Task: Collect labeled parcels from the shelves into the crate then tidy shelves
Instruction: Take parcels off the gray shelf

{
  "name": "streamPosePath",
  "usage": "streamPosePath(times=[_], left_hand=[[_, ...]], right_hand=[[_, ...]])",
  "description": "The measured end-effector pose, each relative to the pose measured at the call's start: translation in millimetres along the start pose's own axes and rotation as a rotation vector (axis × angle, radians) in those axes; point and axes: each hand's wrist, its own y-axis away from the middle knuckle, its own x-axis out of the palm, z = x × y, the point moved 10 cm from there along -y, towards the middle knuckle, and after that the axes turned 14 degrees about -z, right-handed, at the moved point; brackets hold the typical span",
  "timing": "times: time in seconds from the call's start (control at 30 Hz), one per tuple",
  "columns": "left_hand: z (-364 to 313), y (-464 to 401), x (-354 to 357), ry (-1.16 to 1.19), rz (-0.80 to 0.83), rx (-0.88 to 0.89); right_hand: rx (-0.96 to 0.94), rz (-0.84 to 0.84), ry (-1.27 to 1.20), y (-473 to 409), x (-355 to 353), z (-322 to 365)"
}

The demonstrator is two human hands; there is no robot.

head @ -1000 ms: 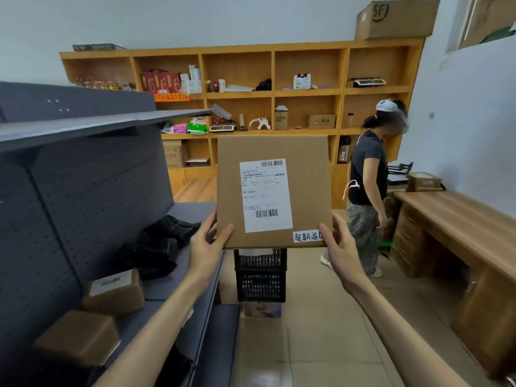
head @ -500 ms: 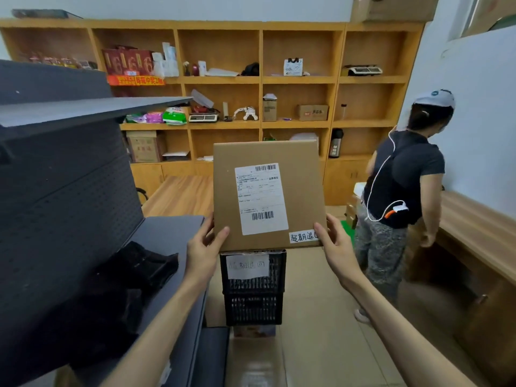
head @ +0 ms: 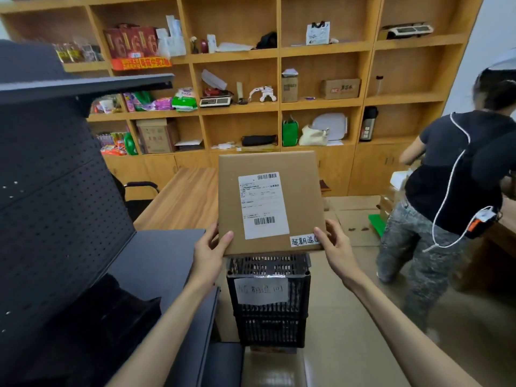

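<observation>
Parcel: flat cardboard box with a shipping label, held upright directly above the black crate.
Risk: released tilted, it could catch the crate rim and tip onto the floor.
Left hand: grip pinching the lower left corner, thumb in front.
Right hand: grip pinching the lower right corner, thumb over the handwritten sticker.

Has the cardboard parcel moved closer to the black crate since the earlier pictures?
Yes. The parcel, held by the left hand and right hand, now stands right above the black crate, nearer to its rim than before.
</observation>
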Motion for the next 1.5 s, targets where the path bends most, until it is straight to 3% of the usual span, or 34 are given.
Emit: streamPosePath(times=[0.3, 0.87, 1.5], left_hand=[[88, -79, 64, -0.165, 0.022, -0.073], [273, -181, 113, -0.418, 0.132, -0.433], [422, -189, 140, -0.763, 0.277, -0.759]], right_hand=[[0.158, 0.105, 0.087, -102, 42, -97], [0.517, 0.167, 0.276, -175, 125, -268], [0.876, 0.324, 0.578, -159, 162, -424]])
